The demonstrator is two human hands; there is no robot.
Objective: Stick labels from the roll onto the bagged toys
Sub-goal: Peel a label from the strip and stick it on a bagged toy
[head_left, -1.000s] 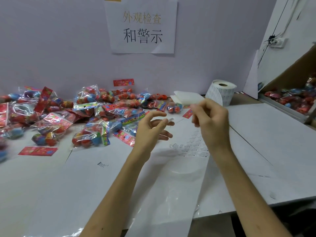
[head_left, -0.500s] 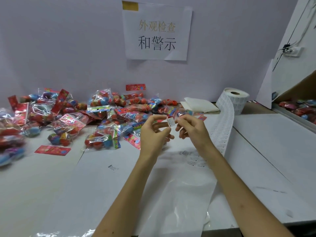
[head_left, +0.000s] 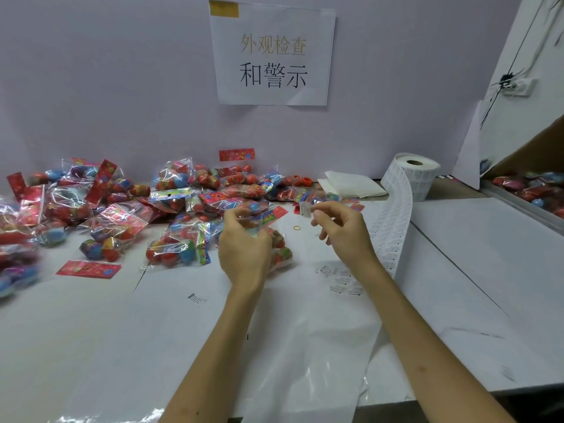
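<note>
A small white label [head_left: 305,208] is pinched at the fingertips of my right hand [head_left: 341,230], raised above the white table [head_left: 457,270]. My left hand [head_left: 244,242] curls its fingers around a clear bag of red and blue toys [head_left: 279,251] lying at the near edge of the pile. The label roll [head_left: 422,175] stands at the back right, and its strip [head_left: 393,227] runs down toward me past my right wrist. Many more bagged toys [head_left: 171,209] are heaped along the back wall.
A folded white cloth [head_left: 351,184] lies beside the roll. Loose labels [head_left: 341,279] and a yellow rubber band [head_left: 296,228] sit on the table. A cardboard box of bagged toys [head_left: 537,190] is at the right. Red header cards [head_left: 88,268] lie loose at left.
My left hand has dropped from the label onto a bag of toys and grips it. My right hand now holds the label alone, slightly further right.
</note>
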